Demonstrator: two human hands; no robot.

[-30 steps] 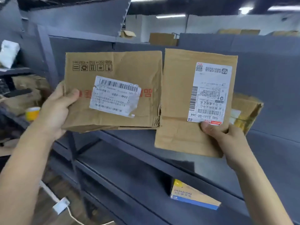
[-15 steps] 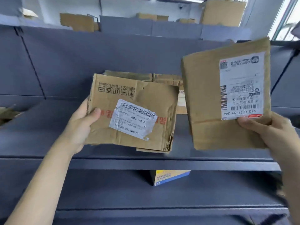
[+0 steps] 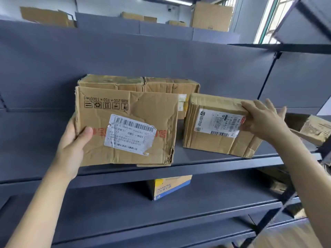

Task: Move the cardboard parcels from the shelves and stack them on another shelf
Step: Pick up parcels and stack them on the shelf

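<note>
Left hand (image 3: 75, 140): grips the left edge of a creased cardboard parcel (image 3: 125, 126), thumb on its labelled face, holding it at the front lip of the grey shelf (image 3: 215, 159).
Right hand (image 3: 263, 119): fingers over the top right corner of a smaller parcel (image 3: 218, 126), which appears to rest on the shelf, tilted.
Behind: a worn brown box (image 3: 139, 84) against the back panel.
Lower shelf: a yellow and blue box (image 3: 170, 187).
Far right: another parcel (image 3: 315, 129), partly cut off.
</note>
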